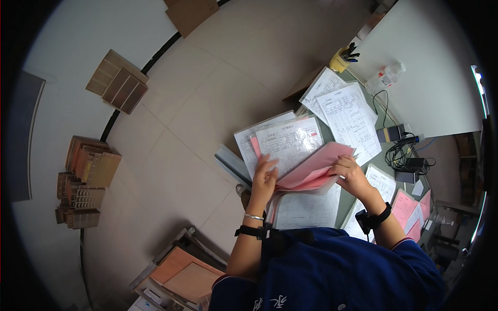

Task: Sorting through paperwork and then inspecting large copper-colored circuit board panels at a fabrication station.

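My right hand (350, 173) is closed on the raised edge of some pink sheets (316, 165) that look to be in a clear sleeve. My left hand (266, 176) hovers at or touches the lower left edge of a printed form (290, 141) in a shiny clear sleeve. Its fingers are partly spread and hold nothing visible. Below the pink sheets lies another printed page (306, 210), close to my body. More forms stick out behind the shiny one, with a narrow pink strip between them.
Loose printed forms (350, 122) cover the green desk's far part. A yellow pen cup (340, 61), a clear bottle (386, 76) and black adapters with tangled cables (407, 155) line its right edge. Pink papers (403, 210) lie at right. Boxes (93, 163) stand along the left wall.
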Demonstrator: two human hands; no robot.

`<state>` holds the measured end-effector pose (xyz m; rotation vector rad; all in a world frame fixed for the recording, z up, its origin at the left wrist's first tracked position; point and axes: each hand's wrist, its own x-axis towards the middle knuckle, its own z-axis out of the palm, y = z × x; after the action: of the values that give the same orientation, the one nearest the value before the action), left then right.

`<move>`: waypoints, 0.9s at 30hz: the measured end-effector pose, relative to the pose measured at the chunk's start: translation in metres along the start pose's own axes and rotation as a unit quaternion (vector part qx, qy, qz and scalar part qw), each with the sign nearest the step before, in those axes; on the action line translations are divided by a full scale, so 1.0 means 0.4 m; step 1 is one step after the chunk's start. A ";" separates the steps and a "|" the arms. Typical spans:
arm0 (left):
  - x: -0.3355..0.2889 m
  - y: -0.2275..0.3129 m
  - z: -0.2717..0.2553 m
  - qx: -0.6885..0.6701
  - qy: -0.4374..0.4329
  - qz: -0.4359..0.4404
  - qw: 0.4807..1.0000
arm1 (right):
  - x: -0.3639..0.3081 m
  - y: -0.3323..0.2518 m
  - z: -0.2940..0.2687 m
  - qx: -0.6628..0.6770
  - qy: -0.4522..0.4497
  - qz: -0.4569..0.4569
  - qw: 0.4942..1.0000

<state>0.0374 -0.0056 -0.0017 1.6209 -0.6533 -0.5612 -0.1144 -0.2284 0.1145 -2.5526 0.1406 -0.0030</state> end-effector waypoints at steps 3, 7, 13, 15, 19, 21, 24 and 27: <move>0.025 -0.018 0.021 -0.081 0.126 -0.176 0.973 | 0.010 -0.021 -0.005 0.000 0.023 -0.017 1.000; 0.019 -0.052 0.038 -0.081 0.139 -0.189 0.969 | 0.012 -0.028 -0.012 -0.009 0.019 -0.026 0.999; 0.012 -0.061 0.037 -0.063 0.146 -0.288 0.944 | 0.006 -0.020 -0.003 -0.005 0.010 -0.018 1.000; -0.005 -0.054 0.025 -0.106 0.015 -0.248 0.963 | 0.009 -0.025 0.001 -0.004 0.005 -0.028 1.000; -0.019 0.076 0.015 0.042 -0.064 -0.143 0.987 | 0.001 -0.027 0.001 0.059 0.075 0.072 0.993; -0.035 0.073 0.000 0.041 -0.085 -0.114 0.989 | 0.004 -0.022 -0.006 0.079 0.081 0.103 0.988; -0.046 0.019 -0.005 0.050 -0.056 -0.026 0.997 | 0.007 -0.006 -0.018 0.004 0.005 0.011 1.000; -0.034 -0.029 0.001 0.022 0.101 -0.019 0.994 | 0.011 -0.019 -0.012 0.020 0.017 0.003 1.000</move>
<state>0.0285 0.0045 -0.0132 1.7094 -0.4880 -0.4063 -0.1092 -0.2250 0.1226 -2.5136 0.1608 -0.0452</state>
